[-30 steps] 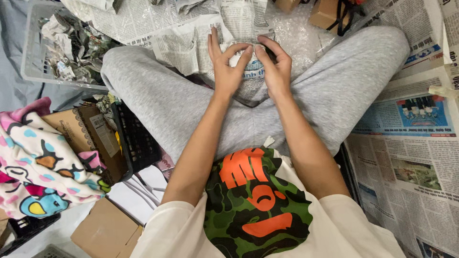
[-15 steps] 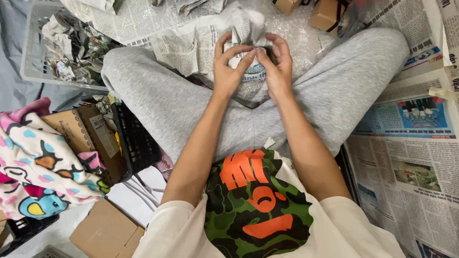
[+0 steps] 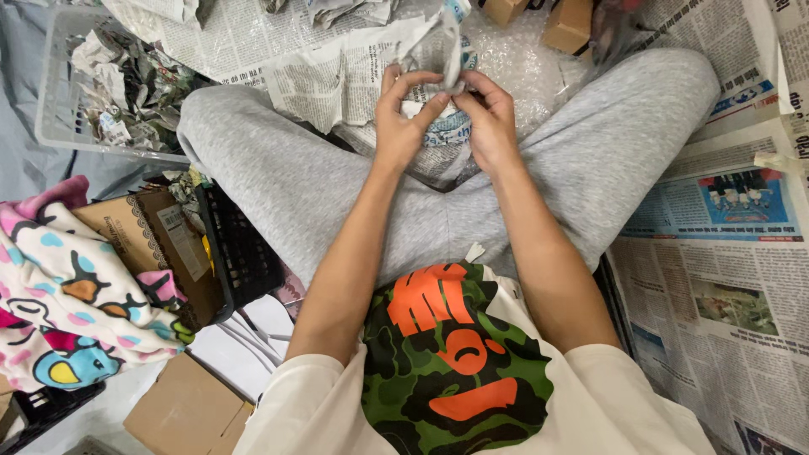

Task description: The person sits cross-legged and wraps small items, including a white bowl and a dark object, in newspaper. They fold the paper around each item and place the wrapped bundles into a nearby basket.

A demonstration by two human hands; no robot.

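Note:
I sit cross-legged in grey trousers. In front of my knees, my left hand (image 3: 403, 118) and my right hand (image 3: 489, 122) both grip a small round object with a blue-and-white pattern (image 3: 445, 128), partly wrapped in a crumpled sheet of newspaper (image 3: 371, 63). The fingers of both hands pinch the paper over the top of the object. Most of the object is hidden by the paper and my fingers. Bubble wrap (image 3: 522, 59) lies under and beyond the hands.
A clear plastic bin (image 3: 59, 101) with crumpled newspaper stands at far left. A black crate (image 3: 240, 253), brown cardboard boxes (image 3: 135, 232) and a colourful patterned blanket (image 3: 59, 295) lie at my left. Flat newspaper sheets (image 3: 716, 253) cover the floor at right. Small cardboard boxes (image 3: 569, 21) sit beyond.
My fingers were spread open over the object; now both hands have closed on it and pulled the newspaper up over its top.

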